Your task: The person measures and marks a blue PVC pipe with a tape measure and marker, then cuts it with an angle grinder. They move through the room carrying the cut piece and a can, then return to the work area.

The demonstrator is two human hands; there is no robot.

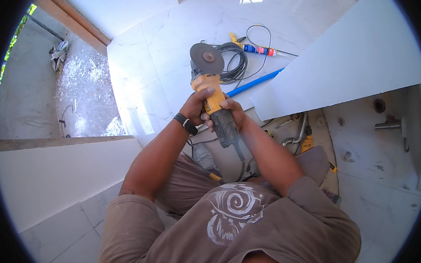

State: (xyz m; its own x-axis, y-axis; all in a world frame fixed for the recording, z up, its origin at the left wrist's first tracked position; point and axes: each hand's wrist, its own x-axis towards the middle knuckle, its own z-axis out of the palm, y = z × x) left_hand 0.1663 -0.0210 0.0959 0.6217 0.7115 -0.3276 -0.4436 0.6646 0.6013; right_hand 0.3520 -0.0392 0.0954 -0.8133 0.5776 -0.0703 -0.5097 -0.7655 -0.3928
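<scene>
Both my hands grip a yellow and black angle grinder (214, 99), held up in front of my chest. Its dark, round cutting disc (207, 57) points away from me at the far end. My left hand (196, 107), below a black wristwatch, wraps the body from the left with the thumb on top. On the right side, my right hand (235, 110) closes round the body near where yellow meets black. The grinder's cord runs from its rear end down toward my lap. Whether the disc is spinning, I cannot tell.
Beyond the grinder lie a coiled black cable (235, 60), a blue and red tube (259, 50) and a blue pipe (255, 82) on white tiles. A large white panel (338, 55) juts in from the right. Beneath it are a chrome pipe (297, 136) and a yellow tool (307, 142).
</scene>
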